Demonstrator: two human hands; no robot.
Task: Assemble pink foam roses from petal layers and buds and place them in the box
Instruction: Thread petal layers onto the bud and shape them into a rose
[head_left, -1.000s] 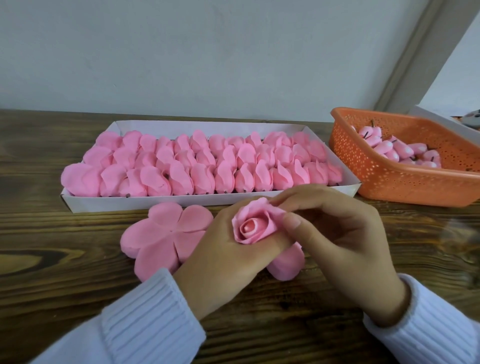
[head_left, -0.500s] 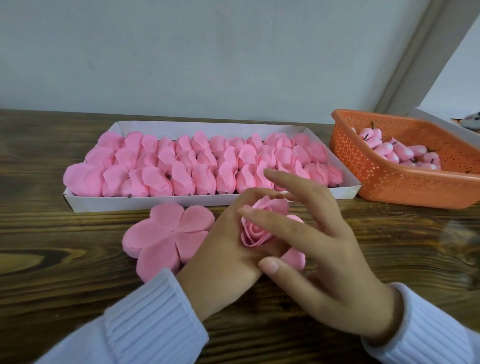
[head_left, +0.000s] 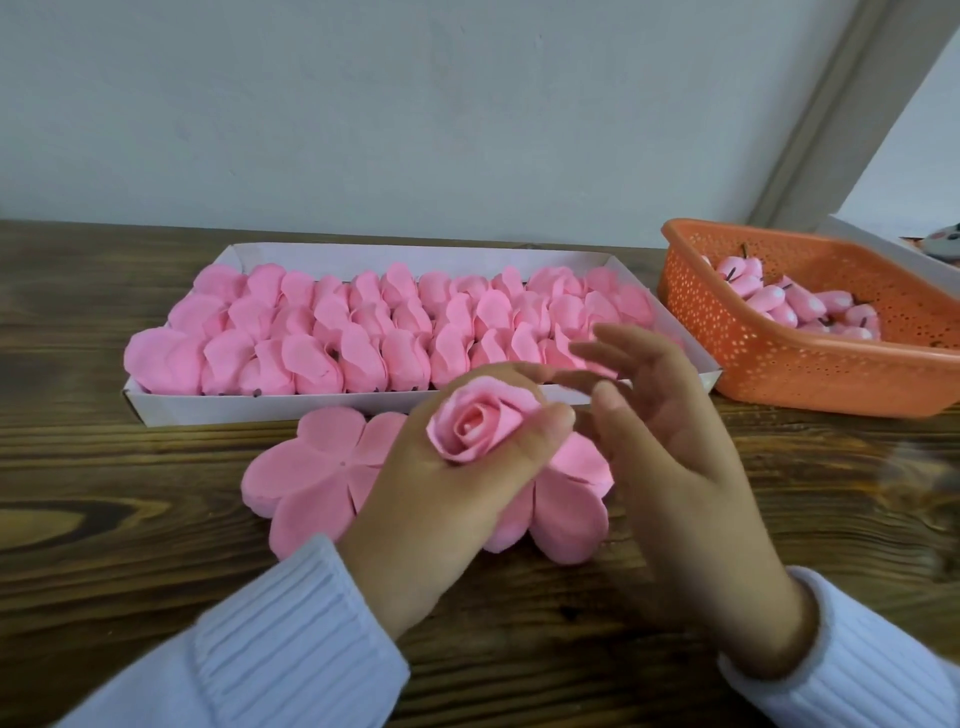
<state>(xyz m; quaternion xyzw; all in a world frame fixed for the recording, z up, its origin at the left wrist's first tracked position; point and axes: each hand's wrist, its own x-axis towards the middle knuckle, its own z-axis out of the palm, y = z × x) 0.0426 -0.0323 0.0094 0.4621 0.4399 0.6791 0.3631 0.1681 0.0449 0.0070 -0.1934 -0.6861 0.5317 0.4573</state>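
Your left hand (head_left: 441, 499) is making the grip: thumb on the right side and fingers curling round the far side, clamped on a pink foam rose (head_left: 480, 423). The rose is sitting upright in that grip, its spiral centre facing up toward you.

Your right hand (head_left: 670, 452) is holding nothing. Its fingers are spread apart and nearly straight, blurred at the tips, and the hand is hovering just to the right of the rose, with the thumb near your left thumb.

Broad pink petals (head_left: 566, 499) are fanning out below your left hand and to its right; whether they are joined to the rose or lying loose cannot be told. A flat petal layer (head_left: 311, 467) is lying on the wooden tabletop (head_left: 130, 519) just left of your left hand, partly tucked under it.

Just beyond both hands, the white box (head_left: 260, 408) is sitting lengthwise, and finished roses (head_left: 363, 332) are filling it in rows. To its right, an orange basket (head_left: 753, 353) is holding pink buds (head_left: 789, 306).
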